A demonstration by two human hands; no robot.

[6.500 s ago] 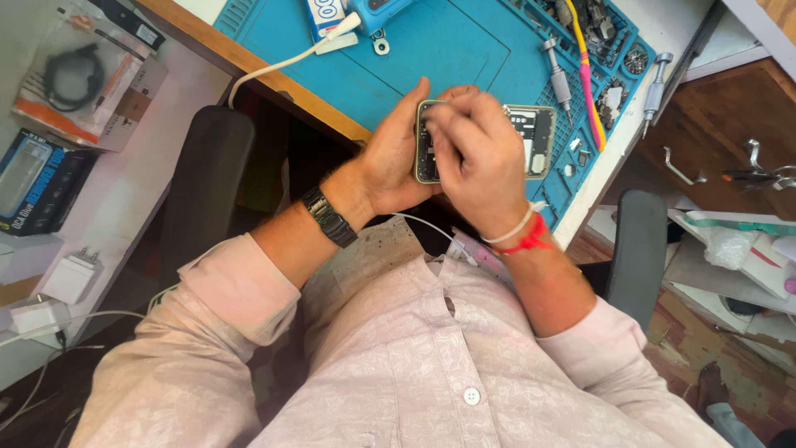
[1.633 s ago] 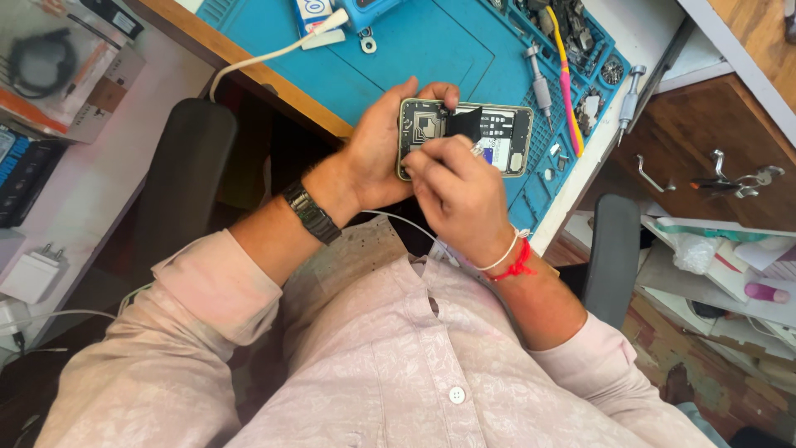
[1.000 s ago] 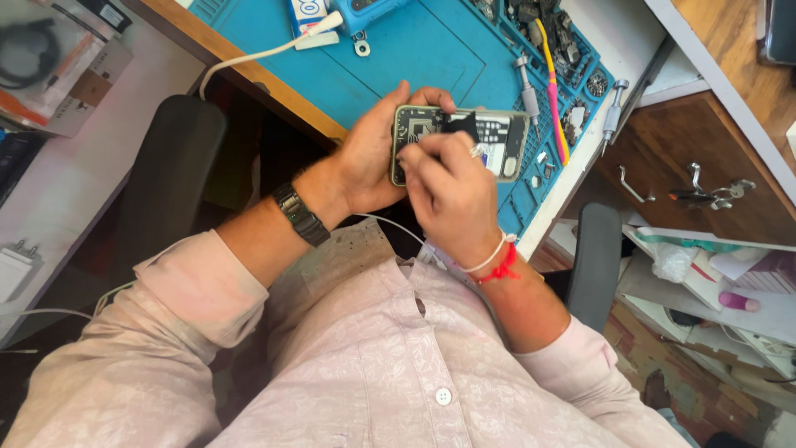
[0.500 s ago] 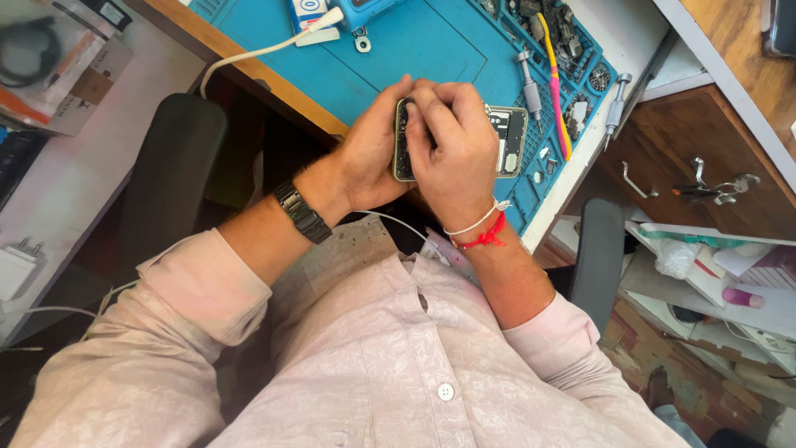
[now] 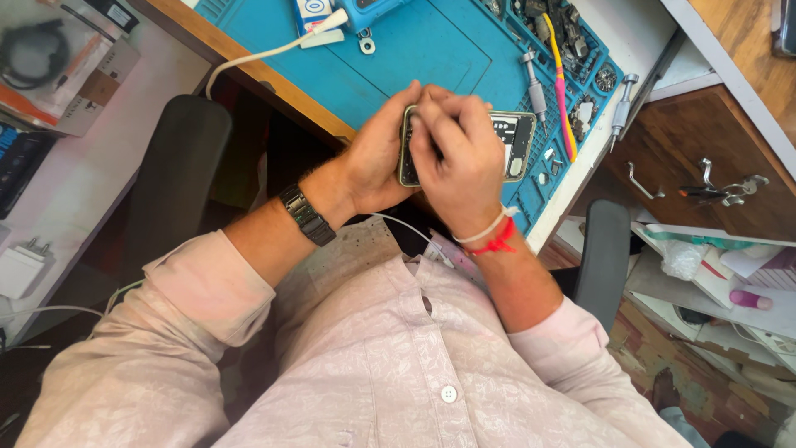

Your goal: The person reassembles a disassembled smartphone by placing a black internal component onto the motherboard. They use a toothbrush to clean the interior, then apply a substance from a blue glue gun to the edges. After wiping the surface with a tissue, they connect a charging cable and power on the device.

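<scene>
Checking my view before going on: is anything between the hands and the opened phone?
Nothing visible. The left hand grips the phone at its end, and the right hand lies directly over its open back.

Hidden behind the hands
The right hand [image 5: 454, 158] covers most of the opened phone [image 5: 512, 143]; its fingertips' contact seems hidden.

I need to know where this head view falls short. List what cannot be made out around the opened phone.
- Opened phone: its left half is covered by the right hand.
- Right hand's fingers: whatever they pinch or press is hidden beneath them.
- Left hand: its fingers sit behind the phone.
- Small parts on the blue mat: too small to identify.
- Blue device: cut off by the top edge.
</scene>
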